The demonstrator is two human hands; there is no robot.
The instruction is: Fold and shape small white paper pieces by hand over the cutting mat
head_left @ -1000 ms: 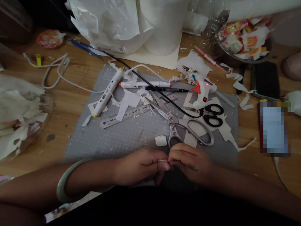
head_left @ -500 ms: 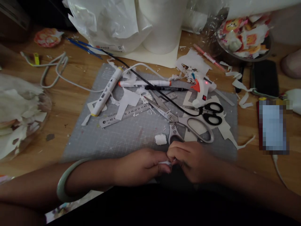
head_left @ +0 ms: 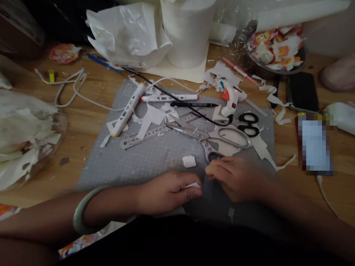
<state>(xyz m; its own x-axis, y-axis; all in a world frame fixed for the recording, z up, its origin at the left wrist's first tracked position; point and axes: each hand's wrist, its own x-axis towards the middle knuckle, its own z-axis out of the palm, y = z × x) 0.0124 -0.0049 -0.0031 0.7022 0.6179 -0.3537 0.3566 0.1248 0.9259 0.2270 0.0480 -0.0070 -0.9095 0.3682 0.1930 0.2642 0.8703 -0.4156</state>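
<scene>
**Two hands separating over a grey gridded cutting mat (head_left: 155,162), with a small white scrap kept in the left.**

From left to right: a pale green bangle (head_left: 83,212) circles the left wrist; the left hand (head_left: 166,192) rests on the mat's near edge, thumb and forefinger closed on a small white paper scrap (head_left: 193,185). A white crumpled wad (head_left: 189,161) lies just beyond it, untouched. The right hand (head_left: 235,177), a moment ago pressed fingertip to fingertip against the left over the scrap, has now drawn away and lies beside the lower loop of the large silver-handled scissors (head_left: 222,138); its fingers are curled, and whether they hold anything cannot be told. The parting suggests that the two-handed working of the scrap has paused or ended, the scrap staying with the left hand.
</scene>
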